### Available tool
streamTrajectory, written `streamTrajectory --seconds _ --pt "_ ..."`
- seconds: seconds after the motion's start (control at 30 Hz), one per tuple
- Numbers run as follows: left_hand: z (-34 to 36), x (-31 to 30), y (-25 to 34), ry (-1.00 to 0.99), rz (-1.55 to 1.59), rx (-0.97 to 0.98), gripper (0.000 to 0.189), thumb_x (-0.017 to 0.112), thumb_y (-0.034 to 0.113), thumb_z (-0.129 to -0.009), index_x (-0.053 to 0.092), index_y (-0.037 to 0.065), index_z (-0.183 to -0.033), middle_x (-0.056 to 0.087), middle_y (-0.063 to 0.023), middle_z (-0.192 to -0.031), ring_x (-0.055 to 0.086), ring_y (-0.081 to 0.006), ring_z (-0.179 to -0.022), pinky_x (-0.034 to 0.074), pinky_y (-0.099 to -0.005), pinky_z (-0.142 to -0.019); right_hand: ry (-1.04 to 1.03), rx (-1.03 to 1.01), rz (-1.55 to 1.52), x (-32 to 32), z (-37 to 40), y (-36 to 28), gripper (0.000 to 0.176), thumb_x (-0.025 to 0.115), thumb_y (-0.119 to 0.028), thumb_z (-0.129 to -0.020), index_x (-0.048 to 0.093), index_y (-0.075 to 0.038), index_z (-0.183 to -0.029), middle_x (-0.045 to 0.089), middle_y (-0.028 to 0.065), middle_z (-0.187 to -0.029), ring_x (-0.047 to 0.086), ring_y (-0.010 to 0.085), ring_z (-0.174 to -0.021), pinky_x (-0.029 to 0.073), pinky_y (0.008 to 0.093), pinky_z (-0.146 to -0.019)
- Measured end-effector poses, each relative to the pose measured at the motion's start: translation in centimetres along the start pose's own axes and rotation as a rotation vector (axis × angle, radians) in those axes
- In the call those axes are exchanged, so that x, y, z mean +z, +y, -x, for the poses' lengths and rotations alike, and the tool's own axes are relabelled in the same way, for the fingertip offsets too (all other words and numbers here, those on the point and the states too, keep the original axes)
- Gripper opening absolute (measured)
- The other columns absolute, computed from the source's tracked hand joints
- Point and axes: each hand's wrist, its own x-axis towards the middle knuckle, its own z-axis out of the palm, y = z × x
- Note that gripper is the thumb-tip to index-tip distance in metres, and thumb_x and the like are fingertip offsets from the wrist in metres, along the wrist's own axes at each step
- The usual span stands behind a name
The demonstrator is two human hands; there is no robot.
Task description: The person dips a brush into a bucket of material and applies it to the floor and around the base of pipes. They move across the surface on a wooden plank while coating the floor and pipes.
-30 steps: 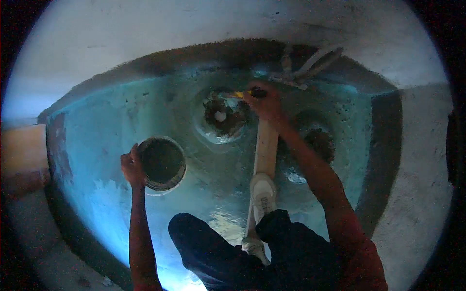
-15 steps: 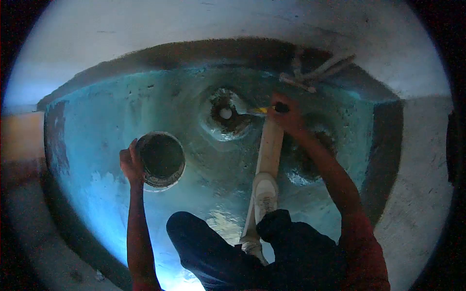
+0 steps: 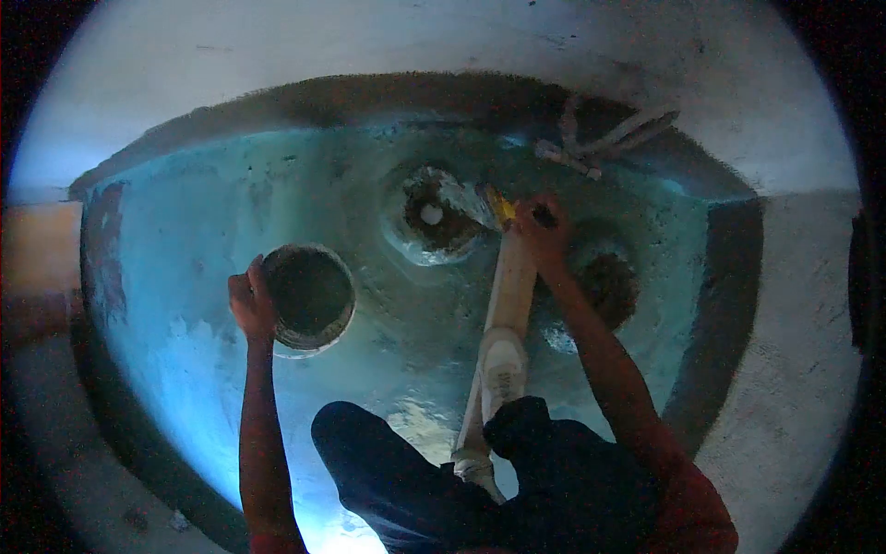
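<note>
Just a round bucket (image 3: 309, 297), grey-rimmed.

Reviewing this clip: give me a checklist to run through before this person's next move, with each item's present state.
1. Left hand on the bucket at its rim: ok.
2. Right hand holding the yellow-marked tool: ok.
3. Tool touching the rough round patch: cannot tell; its blade is beside the edge.
4. Front shoe on the plank: ok.
5. Forked object apart from the tool: ok.
6. Bucket's inside well lit: not ok, dark.
</note>
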Motion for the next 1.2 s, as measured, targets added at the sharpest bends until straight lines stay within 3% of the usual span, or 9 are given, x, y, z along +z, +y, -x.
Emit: streamTrajectory --seconds 0.1,0.3,0.4,0.47,0.57,0.63,0.77,0.87,1.2 --pt "-0.1 0.0 0.5 -0.015 -0.023 -0.074 0.025 0.054 0.028 -0.092 0.069 0.01 -0.101 0.054 -0.0108 -0.077 0.051 -0.0226 -0.069 0.042 -0.0367 -0.065 -0.013 -0.138 0.044 -1.6 1.8 0.6 0.015 0.071 -0.009 -0.078 0.056 -0.005 -0.077 0.056 0.0004 -0.071 0.051 0.0067 -0.061 0.046 0.0259 -0.054" --pt "-0.1 0.0 0.2 -0.002 -0.026 -0.033 0.028 0.058 0.031 -0.089 0.067 0.004 -0.094 0.055 -0.0129 -0.078 0.053 -0.0242 -0.069 0.043 -0.038 -0.067 -0.147 -0.009 -0.105 -3.1 4.9 -0.8 0.007 0.063 -0.007 -0.082 0.057 -0.007 -0.086 0.061 0.0039 -0.085 0.058 0.0156 -0.075 0.049 0.029 -0.072" --pt "0.0 0.1 0.2 0.008 -0.052 -0.03 0.029 0.059 0.031 -0.089 0.067 0.004 -0.092 0.056 -0.013 -0.078 0.054 -0.0249 -0.07 0.043 -0.0383 -0.067 -0.105 0.089 -0.263 -3.3 3.5 1.1 0.01 0.065 -0.008 -0.081 0.058 -0.007 -0.089 0.061 0.0037 -0.085 0.057 0.0124 -0.074 0.048 0.0268 -0.071" --pt "0.0 0.1 0.2 0.006 -0.059 -0.038 0.028 0.058 0.031 -0.089 0.067 0.004 -0.092 0.056 -0.0131 -0.078 0.054 -0.0257 -0.07 0.043 -0.0388 -0.068 -0.118 0.077 -0.104 -2.0 2.6 -5.0 0.019 0.07 -0.012 -0.078 0.061 -0.005 -0.093 0.062 0.0041 -0.088 0.056 0.0066 -0.071 0.047 0.0234 -0.068" --pt "0.0 0.1 0.4 -0.004 -0.06 -0.009 0.03 0.057 0.032 -0.09 0.066 0.004 -0.094 0.057 -0.0135 -0.079 0.055 -0.0271 -0.072 0.044 -0.0397 -0.069 -0.054 -0.239 0.248 -1.4 3.0 0.0 0.017 0.069 -0.01 -0.08 0.059 -0.005 -0.093 0.061 0.0042 -0.088 0.058 0.0086 -0.073 0.048 0.025 -0.067" --pt "-0.2 -0.1 0.7 -0.03 -0.077 -0.002 0.031 0.056 0.032 -0.09 0.066 0.004 -0.094 0.057 -0.0136 -0.08 0.055 -0.0279 -0.073 0.044 -0.0403 -0.07 0.08 -0.349 0.165 -0.1 6.4 0.3 0.014 0.068 -0.008 -0.08 0.059 -0.005 -0.091 0.061 0.0033 -0.086 0.057 0.0086 -0.069 0.047 0.0253 -0.063" --pt "-0.1 0.0 1.1 -0.022 -0.051 -0.085 0.032 0.054 0.034 -0.09 0.066 0.005 -0.096 0.057 -0.0143 -0.083 0.055 -0.0284 -0.075 0.044 -0.0403 -0.071 -0.063 -0.05 -0.055 -0.8 12.2 4.7 0.01 0.067 -0.004 -0.079 0.059 -0.004 -0.085 0.061 0.003 -0.086 0.055 0.0081 -0.068 0.045 0.0251 -0.059" --pt "0.0 0.5 -0.4 -0.028 -0.048 -0.109 0.031 0.053 0.035 -0.091 0.067 0.007 -0.098 0.056 -0.0136 -0.082 0.054 -0.028 -0.075 0.044 -0.0396 -0.071 -0.154 -0.215 0.188 -0.7 14.3 2.6 0.011 0.066 -0.002 -0.079 0.058 -0.004 -0.086 0.06 0.0055 -0.087 0.054 0.0081 -0.068 0.044 0.0243 -0.059" --pt "-0.1 -0.6 0.8 -0.045 0.01 -0.056 0.025 0.052 0.029 -0.092 0.068 0.016 -0.107 0.055 -0.0078 -0.079 0.053 -0.022 -0.075 0.044 -0.0352 -0.072 -0.384 -0.551 0.08 -3.2 7.9 1.8 0.022 0.072 -0.007 -0.07 0.062 -0.004 -0.089 0.062 0.0123 -0.095 0.058 0.0285 -0.089 0.045 0.0381 -0.081"
